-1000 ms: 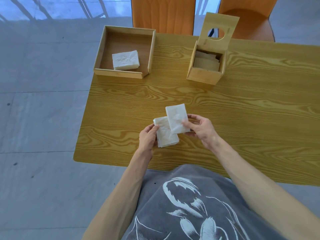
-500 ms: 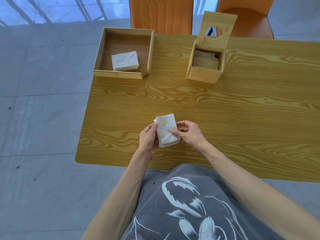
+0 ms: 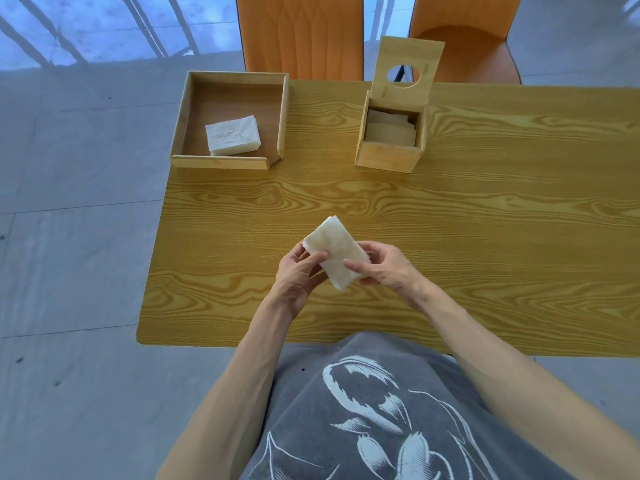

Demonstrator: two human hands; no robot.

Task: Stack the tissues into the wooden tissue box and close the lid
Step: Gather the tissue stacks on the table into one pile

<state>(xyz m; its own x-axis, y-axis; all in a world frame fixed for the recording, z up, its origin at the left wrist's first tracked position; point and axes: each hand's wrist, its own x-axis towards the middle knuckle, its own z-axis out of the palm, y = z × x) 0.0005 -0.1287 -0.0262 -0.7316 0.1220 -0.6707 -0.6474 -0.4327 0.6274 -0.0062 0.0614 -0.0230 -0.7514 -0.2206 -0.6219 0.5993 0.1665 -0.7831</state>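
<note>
I see table (image 3: 485, 216) in yellow-ochre wood with bold swirling brown grain. Tissue box (image 3: 388, 157) at upper centre of frame pale blond wood; tissues inside (image 3: 391, 129) look beige in shadow. Tray (image 3: 221, 162) at upper left has pale rim, darker brown floor, white tissue stack (image 3: 232, 135). White tissues (image 3: 334, 251) at frame centre. Chairs (image 3: 301, 32) at top orange. Shirt (image 3: 363, 410) at bottom grey with white print. Floor (image 3: 69, 237) pale blue-grey.

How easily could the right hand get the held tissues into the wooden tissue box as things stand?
Probably easily: the lid stands open, bare table lies between, and the right hand already shares the stack with the left hand.
</note>
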